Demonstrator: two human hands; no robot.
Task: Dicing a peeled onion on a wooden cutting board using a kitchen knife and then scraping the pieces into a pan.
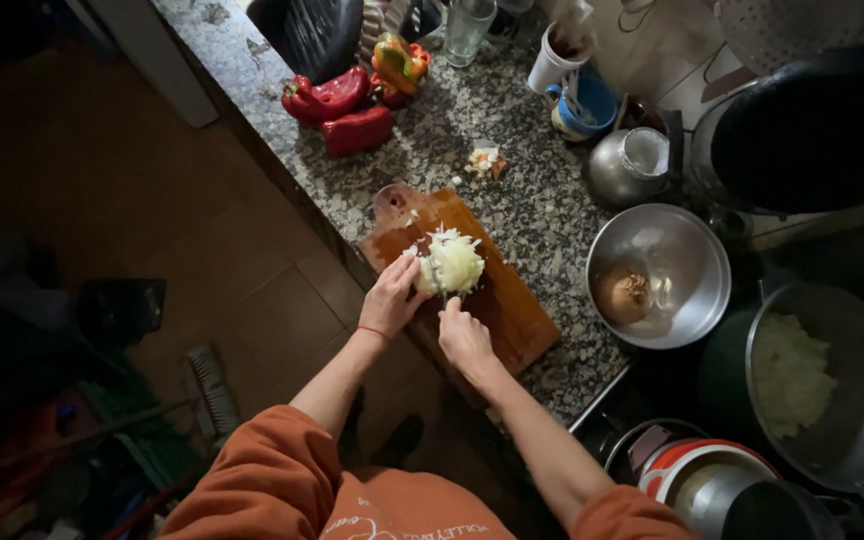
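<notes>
A pale peeled onion (455,262), partly cut into small pieces, lies on a wooden cutting board (512,310) set on the speckled granite counter (512,150). My left hand (392,297) presses against the onion's near left side. My right hand (464,335) is closed around a knife handle just below the onion; the knife blade (436,274) reaches up into the onion and is mostly hidden by it. Loose white bits lie scattered on the board near its rounded far end.
Red peppers (342,110) and a mixed-colour pepper (399,60) lie at the counter's far end. A steel bowl (697,250) holding an unpeeled onion (622,293) stands right of the board. A large pot (852,440) with chopped onion sits far right. Cups, kettle and scraps (485,161) stand behind.
</notes>
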